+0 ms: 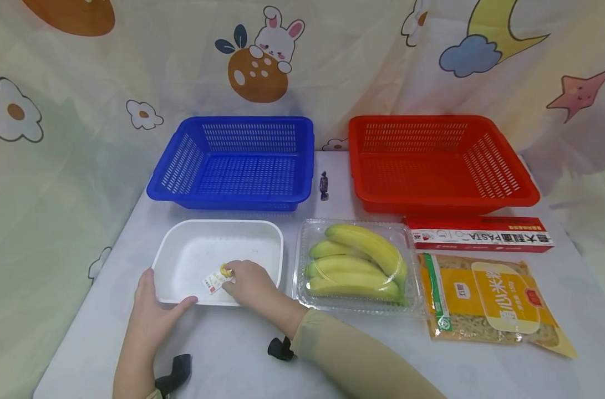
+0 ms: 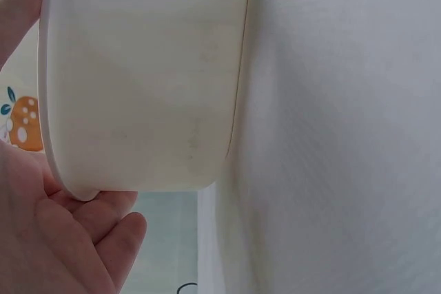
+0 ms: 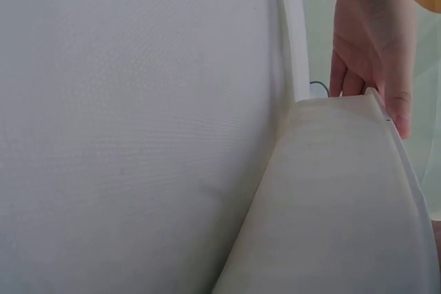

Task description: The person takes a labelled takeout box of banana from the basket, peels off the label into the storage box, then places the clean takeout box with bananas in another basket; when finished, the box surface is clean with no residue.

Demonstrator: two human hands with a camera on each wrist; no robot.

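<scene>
A shallow white plastic tray [image 1: 197, 244] lies at the front left of the table. My left hand [image 1: 151, 316] holds its near left corner, thumb along the front rim and fingers against the left side. The left wrist view shows those fingers bent around the tray's lip. Inside the tray, my right hand [image 1: 252, 284] pinches a small white packet [image 1: 214, 282] with red print and a yellow part at one end. In the right wrist view only the tray's outer wall and the left hand appear, so the pinching fingertips are hidden there.
Behind the tray stand a blue basket [image 1: 252, 202] and a red basket [image 1: 447, 202]. A small wrapped candy [image 1: 324, 186] lies between them. To the right are bananas in a clear box [image 1: 357, 266], a red pasta box [image 1: 482, 234] and a yellow grain bag [image 1: 497, 299].
</scene>
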